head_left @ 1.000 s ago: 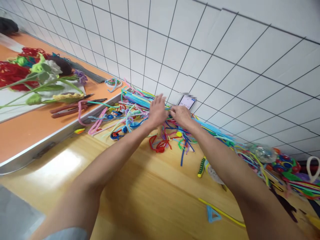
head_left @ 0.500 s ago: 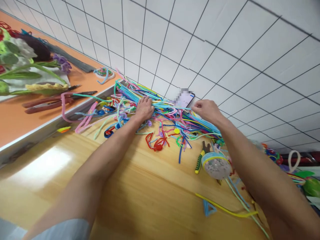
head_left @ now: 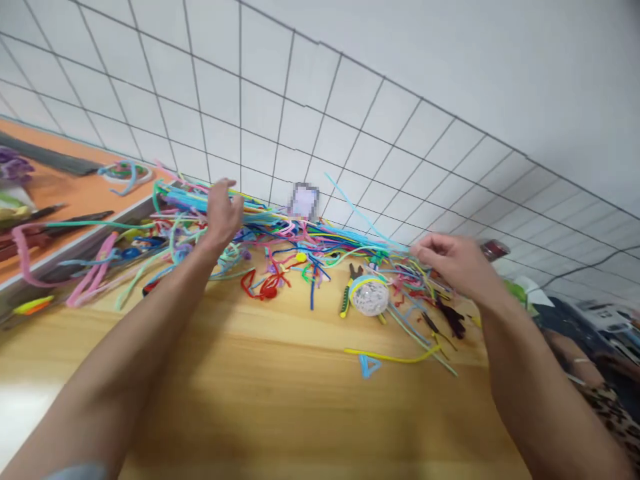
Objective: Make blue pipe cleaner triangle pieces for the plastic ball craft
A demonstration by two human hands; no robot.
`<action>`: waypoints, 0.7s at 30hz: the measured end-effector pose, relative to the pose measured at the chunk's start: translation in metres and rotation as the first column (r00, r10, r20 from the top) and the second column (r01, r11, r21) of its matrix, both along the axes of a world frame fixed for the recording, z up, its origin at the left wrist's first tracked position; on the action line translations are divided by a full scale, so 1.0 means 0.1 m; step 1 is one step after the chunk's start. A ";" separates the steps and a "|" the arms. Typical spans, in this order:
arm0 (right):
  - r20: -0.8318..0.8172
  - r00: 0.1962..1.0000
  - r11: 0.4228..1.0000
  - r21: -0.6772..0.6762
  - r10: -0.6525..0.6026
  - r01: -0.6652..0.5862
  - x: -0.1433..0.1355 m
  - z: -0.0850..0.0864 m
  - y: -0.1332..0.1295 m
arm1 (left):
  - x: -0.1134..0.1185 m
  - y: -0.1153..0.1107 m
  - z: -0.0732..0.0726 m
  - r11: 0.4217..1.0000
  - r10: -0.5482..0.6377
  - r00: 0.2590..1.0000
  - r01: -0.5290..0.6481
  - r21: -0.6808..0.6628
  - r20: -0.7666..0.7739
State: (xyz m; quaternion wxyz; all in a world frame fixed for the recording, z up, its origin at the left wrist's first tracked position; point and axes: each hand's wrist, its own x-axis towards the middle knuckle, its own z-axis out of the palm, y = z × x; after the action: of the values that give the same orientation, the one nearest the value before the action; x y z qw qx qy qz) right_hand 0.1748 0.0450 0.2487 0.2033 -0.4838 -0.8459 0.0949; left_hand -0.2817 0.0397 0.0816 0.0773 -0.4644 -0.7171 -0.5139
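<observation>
Slanting up-left, a blue pipe cleaner (head_left: 355, 210) is pinched in the right hand (head_left: 453, 263); the left hand (head_left: 223, 213) gapes.

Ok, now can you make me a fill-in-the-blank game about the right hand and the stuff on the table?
1. The right hand pinches a fuzzy stick whose colour is light ____.
2. Just below the yellow stick in the picture, the small blue shape is a ____.
3. The pliers beside the round white thing have a handle coloured green and ____.

Missing words: blue; triangle; yellow.
</observation>
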 end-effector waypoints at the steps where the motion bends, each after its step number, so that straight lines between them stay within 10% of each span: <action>1: -0.028 0.999 1.000 -0.019 0.019 -0.020 0.08 -0.06 -0.10 | 0.13 -0.09 0.19 0.998 0.008 1.000 -0.007 0.063 -0.013; 4: -0.128 0.990 0.994 -0.082 0.063 -0.073 0.24 -0.27 -0.38 | 0.81 -0.53 0.72 0.935 -0.155 0.968 0.208 0.286 -0.197; 7: -0.216 0.972 0.980 -0.156 0.090 -0.125 0.29 -0.43 -0.62 | 1.70 -1.03 0.98 0.842 -0.399 0.752 0.527 0.114 -0.525; 11: -0.390 0.912 0.951 -0.214 0.125 -0.222 0.34 -0.56 -0.84 | 2.48 -1.36 0.86 0.715 -0.649 0.460 0.641 -0.280 -0.606; 21: -0.887 0.432 0.754 -0.393 -0.161 -0.526 0.41 -1.10 -1.21 | 2.91 -1.59 0.58 0.501 -0.865 0.493 0.850 -0.164 -0.089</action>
State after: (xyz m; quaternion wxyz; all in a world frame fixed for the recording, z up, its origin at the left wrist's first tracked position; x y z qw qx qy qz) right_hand 0.2162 -0.0763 0.1390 0.4271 -0.2955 -0.5783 0.6291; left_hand 0.0089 -0.1196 0.1398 -0.1543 -0.8019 -0.4068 -0.4094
